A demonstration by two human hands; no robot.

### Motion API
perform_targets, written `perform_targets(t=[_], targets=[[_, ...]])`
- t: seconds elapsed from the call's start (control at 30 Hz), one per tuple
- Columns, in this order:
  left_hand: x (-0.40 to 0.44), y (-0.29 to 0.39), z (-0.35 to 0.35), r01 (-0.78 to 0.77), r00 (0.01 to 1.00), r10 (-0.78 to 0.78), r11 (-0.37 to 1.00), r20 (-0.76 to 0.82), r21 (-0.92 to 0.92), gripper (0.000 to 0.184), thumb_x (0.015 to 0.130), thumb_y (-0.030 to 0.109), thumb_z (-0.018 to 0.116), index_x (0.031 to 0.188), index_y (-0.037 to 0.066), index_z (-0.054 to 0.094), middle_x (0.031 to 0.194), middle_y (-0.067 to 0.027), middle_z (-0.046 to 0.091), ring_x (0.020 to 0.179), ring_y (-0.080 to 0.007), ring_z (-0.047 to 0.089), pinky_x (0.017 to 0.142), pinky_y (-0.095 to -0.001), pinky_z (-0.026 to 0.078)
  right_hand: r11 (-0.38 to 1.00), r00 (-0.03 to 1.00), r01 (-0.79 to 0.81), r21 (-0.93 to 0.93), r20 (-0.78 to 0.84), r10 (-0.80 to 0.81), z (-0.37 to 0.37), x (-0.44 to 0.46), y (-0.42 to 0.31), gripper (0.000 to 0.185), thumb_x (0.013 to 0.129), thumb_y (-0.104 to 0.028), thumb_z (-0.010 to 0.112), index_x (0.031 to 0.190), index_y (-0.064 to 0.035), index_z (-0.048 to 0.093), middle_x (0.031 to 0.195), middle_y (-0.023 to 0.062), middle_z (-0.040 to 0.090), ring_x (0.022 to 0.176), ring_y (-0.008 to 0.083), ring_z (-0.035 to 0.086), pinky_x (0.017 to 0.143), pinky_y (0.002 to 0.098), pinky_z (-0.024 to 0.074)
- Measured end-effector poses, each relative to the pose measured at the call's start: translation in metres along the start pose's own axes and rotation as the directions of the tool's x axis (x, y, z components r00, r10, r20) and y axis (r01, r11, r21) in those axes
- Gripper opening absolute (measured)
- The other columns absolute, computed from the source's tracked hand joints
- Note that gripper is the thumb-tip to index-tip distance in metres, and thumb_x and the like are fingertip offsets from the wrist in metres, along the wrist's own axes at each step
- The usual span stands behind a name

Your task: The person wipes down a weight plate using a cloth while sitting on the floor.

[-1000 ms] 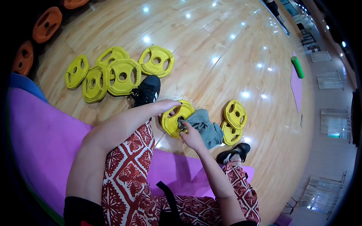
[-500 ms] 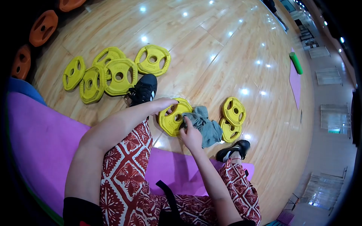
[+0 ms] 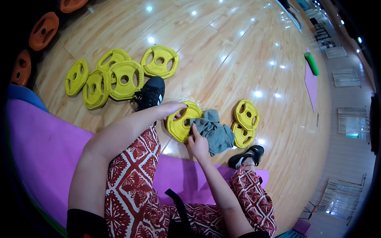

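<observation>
A yellow weight plate (image 3: 177,129) is propped up in front of me between my shoes. My left hand (image 3: 171,110) grips it by the cut-out at its upper left, fingers through the opening. My right hand (image 3: 199,145) presses a grey-green cloth (image 3: 216,137) on the plate's face near the centre hole. Most of the cloth hangs bunched to the right of that hand, and it hides the plate's right side. Two more yellow plates (image 3: 246,115) lie overlapping just right of the cloth.
Several yellow plates (image 3: 126,79) lie on the wooden floor (image 3: 222,35) beyond my left shoe (image 3: 152,93). Orange plates (image 3: 44,31) line the far left. I sit on a purple mat (image 3: 47,135). A green foam roller (image 3: 312,64) rests on a pink mat at right.
Both hands keep their places on the plate and cloth. The right hand and cloth have shifted very slightly, and the view has tilted a little.
</observation>
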State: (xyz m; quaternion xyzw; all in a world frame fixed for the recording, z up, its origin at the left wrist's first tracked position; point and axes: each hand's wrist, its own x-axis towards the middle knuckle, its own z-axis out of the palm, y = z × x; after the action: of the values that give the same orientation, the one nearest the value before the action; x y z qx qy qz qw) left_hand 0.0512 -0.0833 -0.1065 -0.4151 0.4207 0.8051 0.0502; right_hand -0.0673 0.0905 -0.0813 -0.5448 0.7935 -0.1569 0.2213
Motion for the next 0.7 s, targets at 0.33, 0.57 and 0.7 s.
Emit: perform_targets(t=[0.33,0.57,0.7], targets=[[0.0,0.0,0.0,-0.006,1.0,0.006,1.0,0.011,-0.016,0.043,0.081,0.04,0.044,0.108,0.007,0.05,0.088,-0.0112,0.055,0.068,-0.0175,0.057,0.055,-0.0289,0.049,0.973,0.983,0.171,-0.152,0.092,-0.159,-0.017,0.014,-0.012,0.042,0.073,-0.018,0.049,0.115,-0.013,0.05,0.06,0.0147,0.058,0.051,0.0299,0.057,0.052,0.0409,0.0469],[-0.001,0.001,0.001,-0.014,1.0,0.014,0.998,0.006,-0.053,0.042,0.081,0.039,0.045,0.106,0.007,0.051,0.088,-0.0115,0.056,0.069,-0.0175,0.057,0.056,-0.0297,0.049,0.865,0.96,0.275,-0.42,0.174,-0.221,-0.022,0.021,-0.018,0.045,0.07,-0.019,0.052,0.114,-0.0155,0.051,0.06,0.0092,0.059,0.049,0.0231,0.058,0.048,0.0359,0.0463],[-0.003,0.002,0.002,-0.006,1.0,0.006,1.0,0.001,-0.03,0.043,0.081,0.04,0.045,0.106,0.006,0.052,0.089,-0.0117,0.056,0.07,-0.0174,0.057,0.058,-0.03,0.049,0.834,0.938,0.343,-0.433,0.2,-0.282,-0.025,0.023,-0.01,0.045,0.07,-0.019,0.053,0.115,-0.0165,0.051,0.059,0.0079,0.059,0.049,0.022,0.058,0.049,0.0355,0.0458]])
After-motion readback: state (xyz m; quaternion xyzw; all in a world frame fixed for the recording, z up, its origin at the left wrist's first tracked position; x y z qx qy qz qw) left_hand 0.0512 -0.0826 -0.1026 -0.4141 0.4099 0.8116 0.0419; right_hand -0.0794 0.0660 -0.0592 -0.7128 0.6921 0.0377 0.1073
